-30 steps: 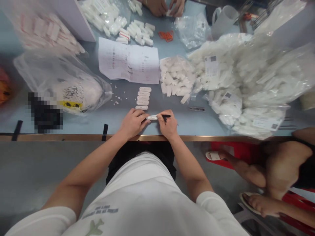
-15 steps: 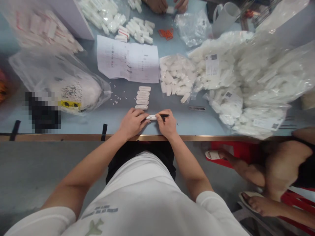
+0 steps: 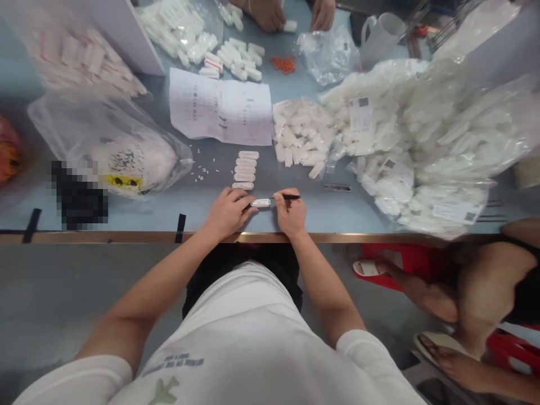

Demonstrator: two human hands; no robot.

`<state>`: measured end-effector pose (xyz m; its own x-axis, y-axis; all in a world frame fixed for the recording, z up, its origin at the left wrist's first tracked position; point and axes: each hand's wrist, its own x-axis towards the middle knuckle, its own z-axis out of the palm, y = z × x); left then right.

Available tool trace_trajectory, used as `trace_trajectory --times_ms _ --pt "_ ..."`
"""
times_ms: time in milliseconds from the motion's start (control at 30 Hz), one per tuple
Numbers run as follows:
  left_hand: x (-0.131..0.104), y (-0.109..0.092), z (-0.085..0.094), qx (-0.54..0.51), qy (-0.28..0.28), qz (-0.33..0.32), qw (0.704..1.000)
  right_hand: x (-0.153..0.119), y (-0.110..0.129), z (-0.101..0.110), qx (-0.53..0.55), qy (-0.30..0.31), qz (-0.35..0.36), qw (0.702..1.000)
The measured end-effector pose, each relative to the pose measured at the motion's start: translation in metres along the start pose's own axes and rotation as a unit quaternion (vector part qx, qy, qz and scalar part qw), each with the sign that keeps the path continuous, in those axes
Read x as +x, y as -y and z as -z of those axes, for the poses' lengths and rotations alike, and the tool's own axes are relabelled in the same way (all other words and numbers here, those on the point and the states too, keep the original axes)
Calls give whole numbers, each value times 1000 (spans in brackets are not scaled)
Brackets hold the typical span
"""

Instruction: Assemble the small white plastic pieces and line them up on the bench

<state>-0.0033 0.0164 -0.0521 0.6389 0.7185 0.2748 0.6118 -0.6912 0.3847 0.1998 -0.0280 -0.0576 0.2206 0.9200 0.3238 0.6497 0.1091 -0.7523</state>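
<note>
My left hand (image 3: 230, 214) is closed on the right-hand end of its reach around a small white oblong plastic piece (image 3: 260, 203), which has a row of tiny dark marks. My right hand (image 3: 291, 212) pinches a slim black pointed tool (image 3: 292, 197) whose thin tip points left, just beside the piece's right end. Whether the tip touches it I cannot tell. Above my left hand, several similar white pieces (image 3: 244, 170) lie stacked in a column. Tiny white bits (image 3: 201, 170) are scattered to their left.
A printed sheet (image 3: 221, 109) lies beyond the column. Bags of white parts (image 3: 301, 132) crowd the right, near a flat metallic item (image 3: 337, 187). A clear bag (image 3: 156, 163) lies left. Across the table are a co-worker's hands (image 3: 270, 16) and orange pieces (image 3: 283, 64).
My right hand has shifted slightly right with the black tool, opening a gap from the white piece. My left hand stays on the piece. The co-worker's hands have moved apart.
</note>
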Motion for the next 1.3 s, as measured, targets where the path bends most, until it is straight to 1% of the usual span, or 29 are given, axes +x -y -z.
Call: trace_trajectory --times_ms 100,167,233,267,333,400,467,567,667,733,800,867,933,1000,1067,1133,1200,1233,1300 --pt "-3 -3 3 2 -1 -9 1000 0 0 0 -7 -5 -7 1000" --pt "-7 -4 7 9 8 -17 1000 -1 0 1 -9 -8 -12 1000" --pt "-11 -1 12 22 16 -19 999 -1 0 0 -7 -8 -14 1000" --pt "-13 2 14 31 15 -11 999 -1 1 0 -6 -6 -15 1000" --pt "-18 9 19 51 0 33 998 0 1 0 -6 -3 -17 1000" --pt "-23 18 22 68 -24 92 993 0 1 0 -7 0 -19 1000" --pt "-27 24 24 71 -37 132 988 0 1 0 -7 4 -25 1000" --pt "-32 26 24 64 -33 169 983 -1 3 0 -6 9 -42 999" --pt "-34 24 22 63 -28 188 980 -1 5 -1 -5 7 -53 999" --pt "-33 23 21 66 -35 185 980 0 6 1 -14 7 -37 999" --pt "-33 24 20 67 -45 181 980 3 6 6 -36 11 7 999" --pt "-33 25 20 67 -55 178 980 6 4 17 -75 23 49 996" --pt "-33 27 20 68 -58 174 981 9 0 31 -138 56 49 988" --pt "-32 28 20 68 -51 164 983 9 -4 46 -217 105 23 970" --pt "-32 28 21 67 -40 155 985 10 -6 60 -305 162 -11 938" --pt "-31 28 21 63 -36 153 986 11 -6 71 -371 209 -29 904" --pt "-31 29 20 61 -39 156 985 15 -6 77 -410 223 -32 884" --pt "-31 29 20 61 -41 156 985 19 -6 79 -420 216 -30 881" --pt "-31 30 20 64 -42 153 985 28 -8 80 -429 182 -22 885"
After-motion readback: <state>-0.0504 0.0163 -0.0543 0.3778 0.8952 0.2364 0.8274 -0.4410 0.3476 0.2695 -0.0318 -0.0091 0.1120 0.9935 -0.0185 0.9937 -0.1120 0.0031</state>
